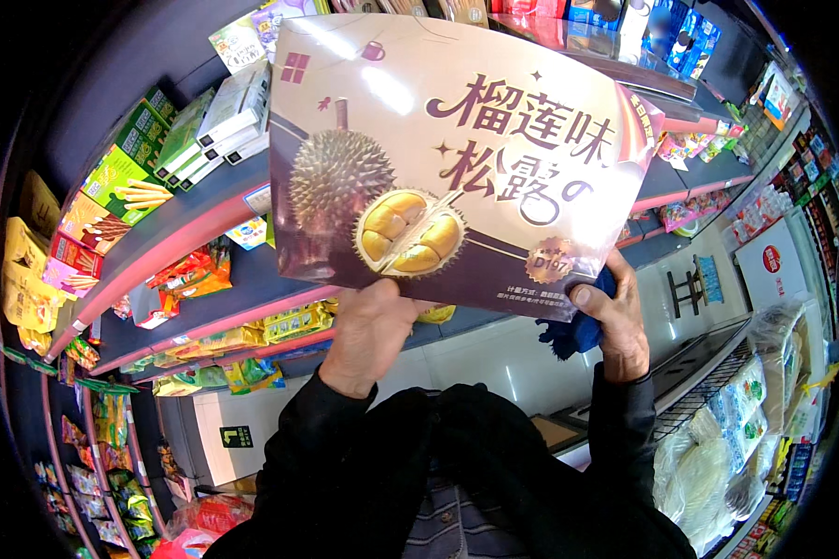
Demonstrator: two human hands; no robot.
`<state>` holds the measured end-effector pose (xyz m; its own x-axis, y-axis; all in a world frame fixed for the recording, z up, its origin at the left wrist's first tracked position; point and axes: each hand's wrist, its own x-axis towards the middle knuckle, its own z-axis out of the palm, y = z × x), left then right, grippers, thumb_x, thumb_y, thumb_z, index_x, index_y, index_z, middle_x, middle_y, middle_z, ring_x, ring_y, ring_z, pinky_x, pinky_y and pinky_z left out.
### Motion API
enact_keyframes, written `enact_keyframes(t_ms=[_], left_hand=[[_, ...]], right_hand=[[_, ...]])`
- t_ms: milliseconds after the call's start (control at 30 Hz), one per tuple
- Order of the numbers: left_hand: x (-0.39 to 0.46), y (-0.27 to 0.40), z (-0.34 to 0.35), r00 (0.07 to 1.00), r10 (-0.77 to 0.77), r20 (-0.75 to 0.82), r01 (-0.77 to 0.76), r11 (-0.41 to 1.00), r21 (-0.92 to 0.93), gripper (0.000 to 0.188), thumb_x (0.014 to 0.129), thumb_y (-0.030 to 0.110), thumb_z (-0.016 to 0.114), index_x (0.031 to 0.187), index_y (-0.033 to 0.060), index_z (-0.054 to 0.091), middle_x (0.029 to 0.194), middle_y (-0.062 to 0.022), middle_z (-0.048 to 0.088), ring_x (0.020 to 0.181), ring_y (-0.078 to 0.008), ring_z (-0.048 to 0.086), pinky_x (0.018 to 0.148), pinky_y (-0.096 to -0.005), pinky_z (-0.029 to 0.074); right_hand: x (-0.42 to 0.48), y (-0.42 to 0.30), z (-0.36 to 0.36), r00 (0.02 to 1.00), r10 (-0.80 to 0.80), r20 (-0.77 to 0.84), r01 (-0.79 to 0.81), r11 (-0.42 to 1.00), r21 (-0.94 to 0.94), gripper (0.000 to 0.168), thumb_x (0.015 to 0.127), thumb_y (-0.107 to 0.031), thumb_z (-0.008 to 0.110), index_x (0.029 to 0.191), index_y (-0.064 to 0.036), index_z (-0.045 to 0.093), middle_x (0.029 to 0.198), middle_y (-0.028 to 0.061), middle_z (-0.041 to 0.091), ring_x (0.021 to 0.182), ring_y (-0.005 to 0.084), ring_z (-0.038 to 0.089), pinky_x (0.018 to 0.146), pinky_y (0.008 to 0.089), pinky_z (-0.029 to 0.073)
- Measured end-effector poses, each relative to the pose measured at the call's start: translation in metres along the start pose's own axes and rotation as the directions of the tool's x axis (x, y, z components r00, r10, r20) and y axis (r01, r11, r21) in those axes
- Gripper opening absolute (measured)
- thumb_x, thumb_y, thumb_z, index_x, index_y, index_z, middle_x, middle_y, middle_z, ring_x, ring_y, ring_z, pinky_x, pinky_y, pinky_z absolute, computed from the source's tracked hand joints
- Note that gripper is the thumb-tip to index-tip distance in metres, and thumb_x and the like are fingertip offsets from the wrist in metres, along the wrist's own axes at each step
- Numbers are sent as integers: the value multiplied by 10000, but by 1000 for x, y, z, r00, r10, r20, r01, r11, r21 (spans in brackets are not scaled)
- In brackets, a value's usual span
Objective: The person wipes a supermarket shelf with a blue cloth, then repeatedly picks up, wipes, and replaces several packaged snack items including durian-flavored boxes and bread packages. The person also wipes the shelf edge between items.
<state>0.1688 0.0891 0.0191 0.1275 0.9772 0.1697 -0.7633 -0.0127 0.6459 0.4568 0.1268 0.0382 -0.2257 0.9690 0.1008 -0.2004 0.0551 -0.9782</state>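
A large flat box [391, 161] in beige and dark purple, wrapped in glossy film, is tilted up in front of the shelves. Its face shows a whole durian, an opened durian and printed writing. My left hand [367, 332] grips the lower edge near the box's left half, its fingertips hidden behind. With its thumb on the front, my right hand [619, 314] holds the lower right corner. A dark blue cloth [580, 335] hangs between that hand and the box; how it is held is partly hidden.
Boxed snacks [129, 185] and white-and-green cartons [234, 112] stand on a dark shelf [238, 185] at left. Bagged snacks [297, 318] fill a lower tier. At right are a wire basket rack [699, 377] and plastic-wrapped goods [706, 447]. An exit sign [236, 437] marks the floor.
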Motion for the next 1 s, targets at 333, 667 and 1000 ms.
enact_keyframes(t_ms=[333,667,1000], left_hand=[[-14,92,-29,984,117,-134,-72,950,302,563,972,268,551,1430,6,355,1341,-158,552,1168,-303,621,930,-513,565],[-29,137,-58,993,26,-112,30,879,476,566,914,255,693,1362,-2,460,1310,-91,598,1168,-192,607,1001,-363,489],[-44,144,-44,994,80,-69,-29,834,552,671,885,164,713,1440,-19,384,1363,-112,544,1251,-200,536,1092,-347,386]], right_hand=[[-3,-10,41,989,-47,-142,39,998,-53,569,679,-251,778,1168,2,635,1005,61,672,910,149,626,855,278,486],[-10,-8,73,983,-67,-171,55,996,-74,526,665,-236,789,1115,-7,642,958,42,664,858,128,615,811,258,478],[-8,-9,72,992,-87,-95,82,995,-54,582,649,-239,810,1147,5,632,978,60,678,912,155,628,871,282,481]])
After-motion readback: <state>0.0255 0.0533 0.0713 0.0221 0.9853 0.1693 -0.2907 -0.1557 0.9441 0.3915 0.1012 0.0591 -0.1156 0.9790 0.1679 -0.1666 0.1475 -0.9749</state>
